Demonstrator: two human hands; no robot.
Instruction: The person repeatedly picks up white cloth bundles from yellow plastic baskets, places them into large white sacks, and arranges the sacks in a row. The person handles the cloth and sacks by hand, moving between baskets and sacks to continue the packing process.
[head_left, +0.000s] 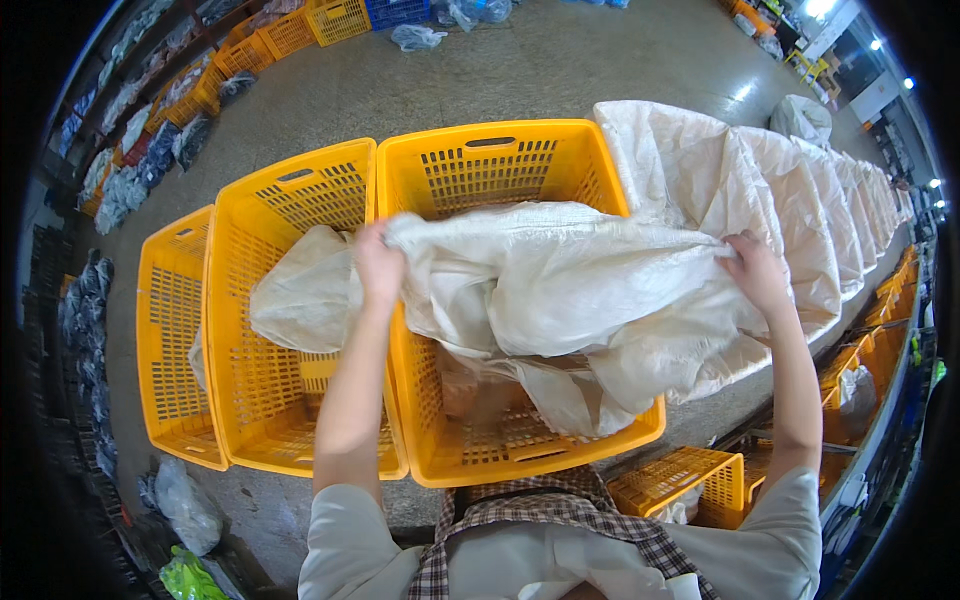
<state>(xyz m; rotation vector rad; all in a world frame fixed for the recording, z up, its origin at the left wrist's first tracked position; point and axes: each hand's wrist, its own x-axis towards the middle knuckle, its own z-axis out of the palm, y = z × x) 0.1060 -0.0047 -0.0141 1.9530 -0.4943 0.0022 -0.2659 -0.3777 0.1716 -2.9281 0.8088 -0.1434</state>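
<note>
The creased, limp white sack is stretched crosswise above the yellow perforated crate, with its lower folds hanging into the opening; its right-hand limit cannot be clearly determined.

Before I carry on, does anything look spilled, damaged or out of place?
Mildly odd: a clear plastic bag lies loose on the floor ahead, outside the far yellow crates. By the left hand and right hand, which grip crumpled white material, I see no spill or damage.

crinkled, woven-plastic sheeting; smooth plastic crates; slightly glossy floor
</note>
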